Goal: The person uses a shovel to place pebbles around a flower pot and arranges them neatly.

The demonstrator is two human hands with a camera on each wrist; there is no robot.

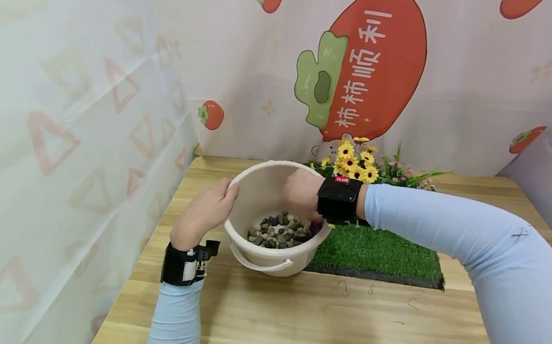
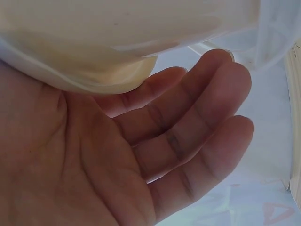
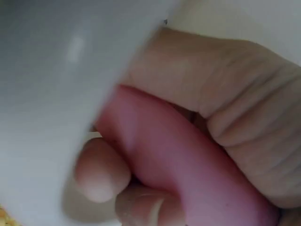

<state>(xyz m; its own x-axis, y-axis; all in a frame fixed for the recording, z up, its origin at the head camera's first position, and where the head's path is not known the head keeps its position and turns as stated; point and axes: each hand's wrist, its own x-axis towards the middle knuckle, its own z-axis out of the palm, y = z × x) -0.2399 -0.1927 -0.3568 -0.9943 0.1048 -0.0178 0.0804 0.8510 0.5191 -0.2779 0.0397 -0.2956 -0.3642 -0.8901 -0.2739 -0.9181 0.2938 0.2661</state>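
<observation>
Left grip [image 1: 206, 209] holds bucket rim [image 1: 272, 252]; right grip [image 1: 301, 193] (just inside) holds pink handle [image 3: 174, 150].

From my station I'm seeing a smooth, faintly glossy plastic bucket [image 1: 255, 192] and smooth, mostly matt pebbles [image 1: 268, 243]. The pink handle [image 3: 164, 146] is looking smooth and plastic-like. I'm noticing rough artificial turf [image 1: 379, 254], a table [image 1: 289, 327] showing wood grain, wrinkled cloth sleeves [image 1: 453, 229], and a matt, creased backdrop [image 1: 247, 66].

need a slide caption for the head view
Left hand holds a pale bucket; right hand reaches inside, near the pebbles.
</observation>
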